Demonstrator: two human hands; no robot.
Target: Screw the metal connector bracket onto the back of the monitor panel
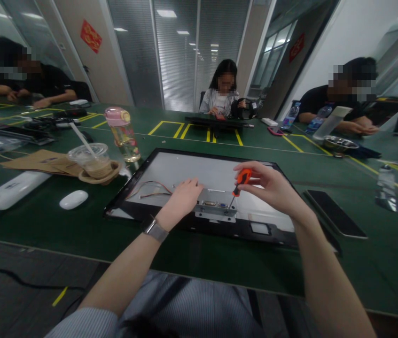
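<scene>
A flat display panel with a black frame and a pale back lies before me on the green table. Near its front edge is a metal bracket with connector ports. My right hand pinches an orange and black screwdriver, tilted, its shaft reaching down to the right end of the bracket. My left hand rests palm down at the bracket's left end, fingers stretched forward and partly hidden. Thin coloured wires lie on the panel left of that hand.
To the left stand an iced drink cup, a pink-lidded bottle and a white mouse. A dark phone-like slab lies to the right, with a metal bowl beyond. Several people sit around the table.
</scene>
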